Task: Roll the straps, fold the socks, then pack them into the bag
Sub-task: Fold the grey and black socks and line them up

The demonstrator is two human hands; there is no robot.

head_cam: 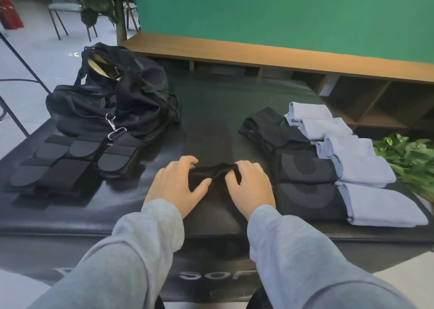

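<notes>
Here, both hands grip one black sock at the near middle of the dark padded surface. The left hand curls round its left end, thumb lying across the fabric; the right hand pinches its right end, fingers bent over the top edge. The sock is bunched between them and rests on the surface.

At far left sits the black bag, its top unzipped, a metal clip hanging at its near side. Just near of it lie the black straps, flat and overlapping. To the right, a row of black socks runs from far to near, with a row of pale blue socks touching its right side. Green leaves show past the right edge.
</notes>
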